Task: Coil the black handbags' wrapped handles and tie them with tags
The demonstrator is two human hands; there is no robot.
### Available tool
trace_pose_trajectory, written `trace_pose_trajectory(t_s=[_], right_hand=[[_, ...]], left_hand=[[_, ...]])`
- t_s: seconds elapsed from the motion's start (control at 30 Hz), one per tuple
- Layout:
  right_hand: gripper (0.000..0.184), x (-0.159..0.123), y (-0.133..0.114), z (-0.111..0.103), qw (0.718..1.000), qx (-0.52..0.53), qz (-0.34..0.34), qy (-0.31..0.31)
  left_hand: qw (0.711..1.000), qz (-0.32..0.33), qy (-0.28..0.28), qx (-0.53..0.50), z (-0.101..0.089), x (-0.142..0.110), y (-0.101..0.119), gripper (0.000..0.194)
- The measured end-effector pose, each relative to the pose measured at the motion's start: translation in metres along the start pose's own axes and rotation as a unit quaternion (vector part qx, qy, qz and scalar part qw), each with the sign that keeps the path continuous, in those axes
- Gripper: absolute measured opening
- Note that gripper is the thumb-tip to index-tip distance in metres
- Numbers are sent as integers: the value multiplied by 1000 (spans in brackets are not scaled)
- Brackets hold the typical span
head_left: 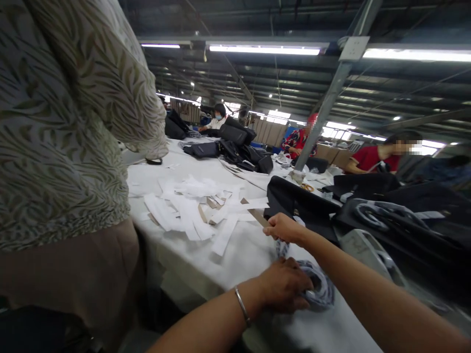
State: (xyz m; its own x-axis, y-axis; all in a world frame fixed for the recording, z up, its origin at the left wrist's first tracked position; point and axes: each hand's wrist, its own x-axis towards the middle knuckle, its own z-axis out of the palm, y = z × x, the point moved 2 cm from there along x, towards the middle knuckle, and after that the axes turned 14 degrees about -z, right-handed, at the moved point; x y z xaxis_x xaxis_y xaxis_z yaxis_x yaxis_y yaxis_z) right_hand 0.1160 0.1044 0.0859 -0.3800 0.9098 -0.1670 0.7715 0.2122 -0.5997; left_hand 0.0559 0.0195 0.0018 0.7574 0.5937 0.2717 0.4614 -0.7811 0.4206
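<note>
My right hand (285, 228) reaches over the white-covered table (253, 250), its fingers closed on a narrow brown strip (259, 217) that looks like card. Just below that hand hangs a short length of grey-and-white patterned band (282, 248); whether the same fingers also grip it, I cannot tell. My left hand (285, 287), with a silver bangle at the wrist, is curled over the edge of a coil (320, 287) of similar grey-and-white band lying near the table's front edge. Some of its fingertips are hidden behind the coil.
White paper strips (195, 208) lie heaped beyond my hands. Black bags (239, 147) are piled farther back, and black pieces (301, 201) lie at the right beside a pale plastic handle (371, 252). A person in a leaf-patterned top (81, 122) stands close on the left; several others work beyond.
</note>
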Motion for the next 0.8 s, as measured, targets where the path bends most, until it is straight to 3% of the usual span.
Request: trace_pose_trajectory(t_s=[0.13, 0.23, 0.3, 0.4, 0.5, 0.6, 0.7, 0.8], right_hand=[[11, -92, 53, -10, 997, 0, -61, 46], [18, -154, 78, -9, 992, -107, -42, 54], [22, -181, 85, -7, 986, -160, 0, 37], [25, -200, 87, -4, 987, -161, 25, 15], [25, -199, 84, -4, 986, -163, 18, 7], [25, -180, 77, -14, 975, -224, 9, 2], [24, -140, 58, -34, 963, -270, -10, -2], [21, -80, 24, -56, 963, -268, -23, -6]], left_hand=[[999, 8, 19, -43, -4, -2, 1, 37], [995, -17, 9, -95, -7, -4, 3, 35], [993, -25, 3, -114, -8, -4, 5, 34], [991, -27, 19, -128, -9, -4, 8, 35], [991, -42, 23, -122, -8, -4, 9, 36], [994, -57, 7, -95, -5, -4, 7, 36], [996, -58, 12, -71, -5, -3, 6, 38], [997, -54, 21, -58, -7, -3, 9, 39]])
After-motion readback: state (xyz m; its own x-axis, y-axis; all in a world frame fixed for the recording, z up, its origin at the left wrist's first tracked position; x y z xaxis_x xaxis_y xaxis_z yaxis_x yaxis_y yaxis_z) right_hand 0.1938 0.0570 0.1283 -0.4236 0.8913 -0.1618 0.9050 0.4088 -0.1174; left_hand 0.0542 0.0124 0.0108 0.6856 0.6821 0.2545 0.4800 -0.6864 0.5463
